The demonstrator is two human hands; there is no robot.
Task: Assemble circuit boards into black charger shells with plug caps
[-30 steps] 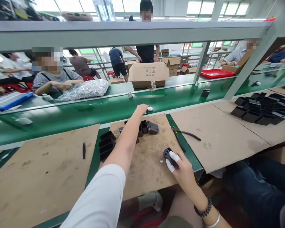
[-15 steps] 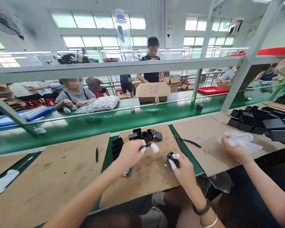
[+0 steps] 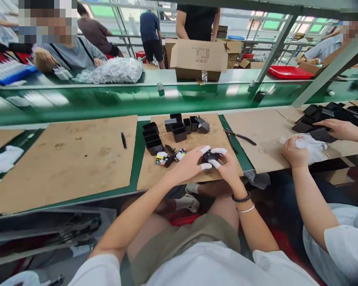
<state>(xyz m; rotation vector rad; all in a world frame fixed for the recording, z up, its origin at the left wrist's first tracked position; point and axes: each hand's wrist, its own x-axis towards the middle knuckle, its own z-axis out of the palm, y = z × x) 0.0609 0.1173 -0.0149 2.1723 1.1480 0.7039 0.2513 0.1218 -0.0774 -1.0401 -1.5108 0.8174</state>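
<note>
Both of my hands meet over the brown cardboard sheet [image 3: 197,179], with white covers on the fingertips. My left hand [image 3: 188,163] and my right hand [image 3: 229,163] grip a small black plastic part [image 3: 211,156] from its two sides. Its details are partly hidden by the fingers. Just left of my left hand lie small circuit boards [image 3: 161,159] with coloured components and black pieces. Behind them stand several open black boxes [image 3: 179,132], and more black boxes [image 3: 152,138] form a row at the left.
Yellow-and-black pliers [image 3: 241,137] lie right of my sheet. A slim black object [image 3: 123,140] rests on the left cardboard. At right, a co-worker's hands [image 3: 294,153] hold a plastic bag [image 3: 312,147] near piled black boxes. Beyond runs a green conveyor belt [image 3: 107,101].
My left hand has come down and right to join my right hand at the black part. The view has tilted downward. The co-worker's other hand now reaches onto the black boxes.
</note>
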